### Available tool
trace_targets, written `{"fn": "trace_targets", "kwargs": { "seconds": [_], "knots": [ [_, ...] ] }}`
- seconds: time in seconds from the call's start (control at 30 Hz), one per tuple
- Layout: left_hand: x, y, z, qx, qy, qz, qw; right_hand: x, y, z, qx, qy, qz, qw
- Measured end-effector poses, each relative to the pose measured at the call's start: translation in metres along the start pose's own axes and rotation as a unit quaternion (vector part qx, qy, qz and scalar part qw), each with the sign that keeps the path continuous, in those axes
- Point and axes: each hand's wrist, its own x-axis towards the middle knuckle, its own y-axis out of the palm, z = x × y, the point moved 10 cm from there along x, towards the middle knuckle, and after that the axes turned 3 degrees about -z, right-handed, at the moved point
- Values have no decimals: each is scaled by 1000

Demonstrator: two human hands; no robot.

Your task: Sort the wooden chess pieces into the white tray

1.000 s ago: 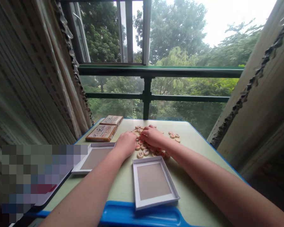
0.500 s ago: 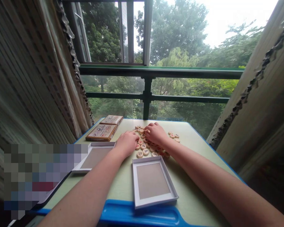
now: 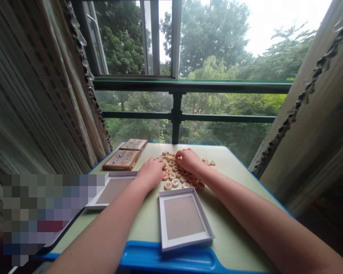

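Round wooden Chinese chess pieces, marked with red or dark characters, lie in a loose heap near the middle of the table. My left hand rests at the heap's left side, its fingers curled against the pieces; whatever may be under the fingertips is hidden. Over the far part of the heap, my right hand has its fingers bent down and closed in a pinch at a Chinese chess piece, mostly covered by the fingers. My right wrist and forearm hide some pieces at the heap's right.
An open shallow white box tray lies nearest me, with another white tray left, partly behind my left forearm. Two printed flat boxes sit at the far left. Several pieces lie apart at right. The pale green table has a blue edge.
My right hand's fingers have drawn down and closer together over the heap. The left hand stays at the heap's left side. The whole view has shifted slightly.
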Motion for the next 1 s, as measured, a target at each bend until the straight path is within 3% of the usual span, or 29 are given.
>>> {"fn": "trace_targets", "kwargs": {
  "seconds": [0.23, 0.47, 0.73, 1.0],
  "knots": [
    [-1, -1, -2, 4, 5, -2, 1000, -1, -10, 8, 70, -17, -25, 997],
    [-1, 0, -1, 4, 4, 2, 1000, -5, -4, 29, 164, -81, 21, 983],
    [-1, -2, -1, 10, 4, -1, 1000, -6, -4, 30, 135, -83, 29, 987],
    [-2, -2, -1, 8, 0, 0, 1000, -6, -4, 35, 20, -126, 8, 992]
  ]
}}
